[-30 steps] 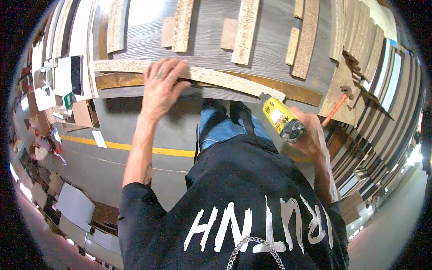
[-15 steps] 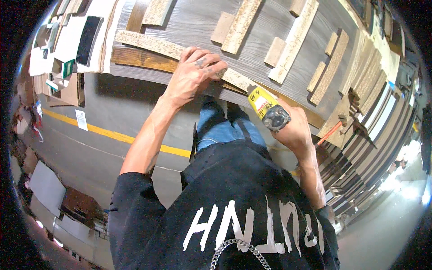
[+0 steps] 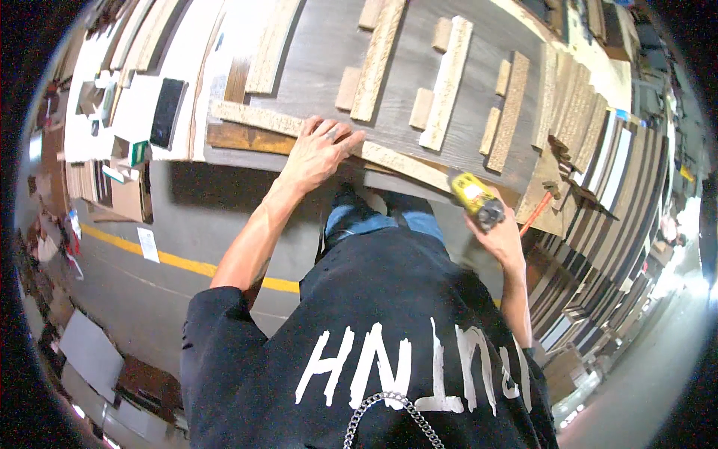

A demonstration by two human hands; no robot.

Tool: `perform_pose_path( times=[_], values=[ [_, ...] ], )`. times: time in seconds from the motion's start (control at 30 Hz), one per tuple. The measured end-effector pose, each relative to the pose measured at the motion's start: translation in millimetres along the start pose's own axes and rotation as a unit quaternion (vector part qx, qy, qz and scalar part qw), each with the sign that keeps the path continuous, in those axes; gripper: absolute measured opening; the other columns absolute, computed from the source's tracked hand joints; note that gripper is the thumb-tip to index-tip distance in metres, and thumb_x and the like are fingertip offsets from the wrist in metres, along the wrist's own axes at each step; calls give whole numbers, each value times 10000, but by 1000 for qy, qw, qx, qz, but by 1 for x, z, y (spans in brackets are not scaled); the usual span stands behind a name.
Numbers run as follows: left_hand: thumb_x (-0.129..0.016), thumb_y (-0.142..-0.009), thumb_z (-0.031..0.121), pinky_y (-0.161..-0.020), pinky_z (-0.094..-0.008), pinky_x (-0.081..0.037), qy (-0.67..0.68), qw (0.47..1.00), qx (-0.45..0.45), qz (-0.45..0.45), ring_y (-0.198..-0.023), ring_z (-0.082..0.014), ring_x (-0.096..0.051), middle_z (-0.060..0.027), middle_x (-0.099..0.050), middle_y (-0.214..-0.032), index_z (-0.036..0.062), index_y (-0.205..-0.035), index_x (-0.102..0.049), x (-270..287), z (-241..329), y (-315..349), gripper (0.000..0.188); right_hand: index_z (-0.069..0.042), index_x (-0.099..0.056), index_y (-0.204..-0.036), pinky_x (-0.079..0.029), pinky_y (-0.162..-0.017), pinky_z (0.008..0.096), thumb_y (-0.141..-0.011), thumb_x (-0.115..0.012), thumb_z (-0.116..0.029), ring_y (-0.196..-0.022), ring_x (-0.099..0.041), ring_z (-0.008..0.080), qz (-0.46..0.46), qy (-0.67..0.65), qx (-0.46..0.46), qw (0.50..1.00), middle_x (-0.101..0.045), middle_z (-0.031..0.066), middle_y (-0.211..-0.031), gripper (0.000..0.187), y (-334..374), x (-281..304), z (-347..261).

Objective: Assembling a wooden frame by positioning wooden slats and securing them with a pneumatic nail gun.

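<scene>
Head view puts the fingers (image 3: pixel 336 135) of my left hand (image 3: pixel 316 151) bent across the top of a long pale chipboard strip (image 3: pixel 404 166); whether the thumb pinches it from the near side, I cannot tell. My right hand (image 3: pixel 499 237) is closed round a yellow hand tool (image 3: pixel 476 196), the grip mostly hidden under the tool's body. The tool's nose is at the right end of the strip, and I cannot make out whether they touch.

The strip lies along the near edge of a grey wood-grain panel (image 3: pixel 321 56), slightly askew to a brown stained board (image 3: pixel 250 139) that shows from under it at the left. To do this well, I would press down evenly on the strip, with the fingers well apart from the nose. I would sight the strip against the panel's edge before bearing down, and hold the tool square to it; a narrow piece could slide or twist if pushed off-centre.

Farther out, shorter pale strips (image 3: pixel 446 90) and small blocks (image 3: pixel 421 108) lie on the panel. An orange-handled tool (image 3: pixel 535 213) is near my right hand, so I would swing that wrist with care.
</scene>
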State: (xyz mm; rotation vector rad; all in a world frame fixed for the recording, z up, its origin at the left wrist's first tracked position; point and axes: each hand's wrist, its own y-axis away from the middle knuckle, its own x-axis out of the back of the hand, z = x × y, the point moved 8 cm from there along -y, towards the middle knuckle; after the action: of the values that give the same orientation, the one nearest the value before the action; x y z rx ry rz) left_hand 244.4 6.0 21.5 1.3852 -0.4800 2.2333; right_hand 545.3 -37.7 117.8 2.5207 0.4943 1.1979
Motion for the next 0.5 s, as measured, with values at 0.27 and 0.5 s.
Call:
perform_pose_path(
  times=[0.27, 0.5],
  values=[
    [-623, -859, 100, -877, -425, -457, -2, 987, -21, -162, -955, -301, -532, -107, -542, -973, 259, -1355, -576, 46, 36, -6, 524, 43, -608, -1147, -524, -786, 444, -835, -705, -324, -870, -675, 426, 124, 57, -232, 963, -666, 283, -864, 492, 52, 70, 166],
    [-638, -876, 63, -878, -438, -468, -25, 997, -35, -63, -1003, -322, -561, -119, -575, -1071, 166, -1337, -583, 120, 33, -103, 475, 23, -266, -1484, -478, -938, 483, -871, -681, -217, -1135, -563, 458, 169, 207, -103, 958, -555, 307, -1240, 778, 16, 84, 224]
  ],
)
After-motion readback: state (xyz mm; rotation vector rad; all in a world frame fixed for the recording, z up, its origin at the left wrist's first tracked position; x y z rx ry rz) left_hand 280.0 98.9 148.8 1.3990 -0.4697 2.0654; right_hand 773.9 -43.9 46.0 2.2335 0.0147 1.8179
